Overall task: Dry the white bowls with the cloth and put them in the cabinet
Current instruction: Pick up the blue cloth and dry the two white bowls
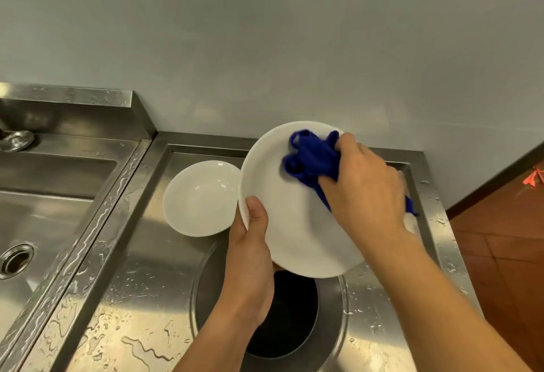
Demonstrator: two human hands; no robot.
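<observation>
My left hand (250, 253) grips the near-left rim of a large white bowl (282, 224), thumb on the inside, holding it tilted above the steel counter. Inside that bowl my right hand (365, 183) presses a bunched blue cloth (309, 159) against the upper right of its surface. A smaller white bowl (203, 197) sits upright on the wet counter, just left of the held bowl. Part of another white item (412, 221) shows behind my right wrist; I cannot tell what it is. No cabinet is in view.
A round dark opening (282, 315) is sunk into the steel counter (132, 298) below the held bowl. A steel sink basin (44, 209) with a drain (14, 259) lies to the left. Water puddles cover the counter. Red tiled floor (500, 239) is at right.
</observation>
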